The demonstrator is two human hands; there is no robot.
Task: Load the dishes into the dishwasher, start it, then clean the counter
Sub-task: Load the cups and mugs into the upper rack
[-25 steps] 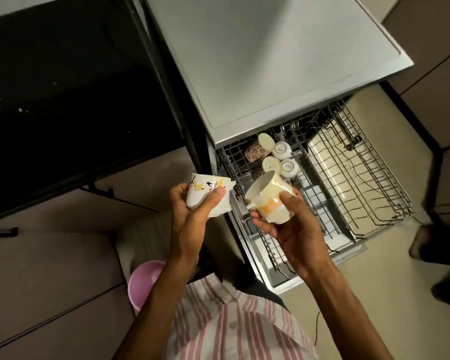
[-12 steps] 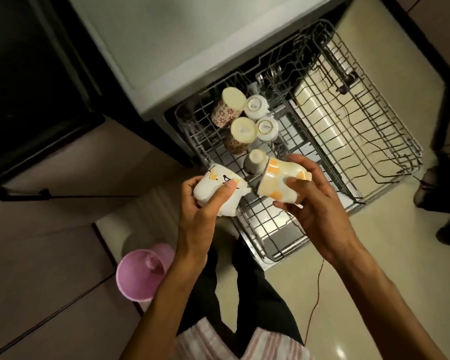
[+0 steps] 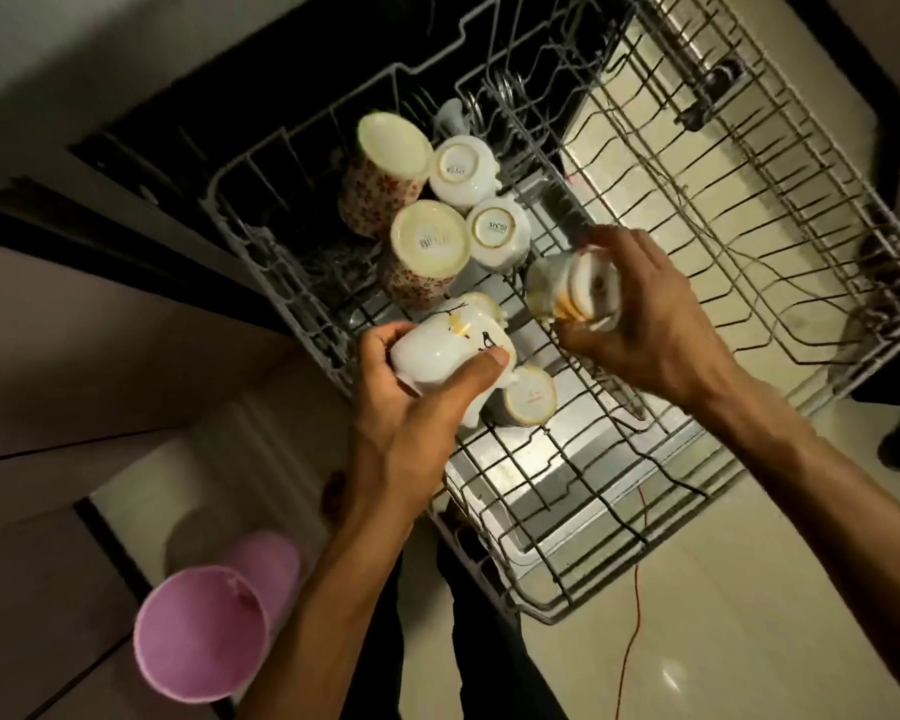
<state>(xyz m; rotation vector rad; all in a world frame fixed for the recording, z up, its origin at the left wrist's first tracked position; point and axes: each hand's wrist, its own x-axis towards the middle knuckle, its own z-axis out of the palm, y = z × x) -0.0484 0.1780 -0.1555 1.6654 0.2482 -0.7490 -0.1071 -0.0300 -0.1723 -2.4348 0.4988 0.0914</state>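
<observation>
Home kitchen, seen from above: pulled-out grey wire dishwasher rack (image 3: 749, 283) holding upturned floral ceramic mugs (image 3: 385, 168) and small white cups (image 3: 461, 171); pale glossy tiled floor (image 3: 697, 641) underneath; flat-fronted brown cabinet doors (image 3: 74, 356) alongside; pink plastic bin (image 3: 198, 634) standing on the floor near the cabinets.

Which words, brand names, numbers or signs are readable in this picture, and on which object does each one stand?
"SISTA", as far as it reads: base of the nearer small white cup, upside down in the rack.
Base of the farther small white cup: a similar printed mark, too blurred to read.
Base of the floral mug: a barcode-like print, too small to read.
Base of the cup by the left hand: a reddish mark, unreadable.
</observation>
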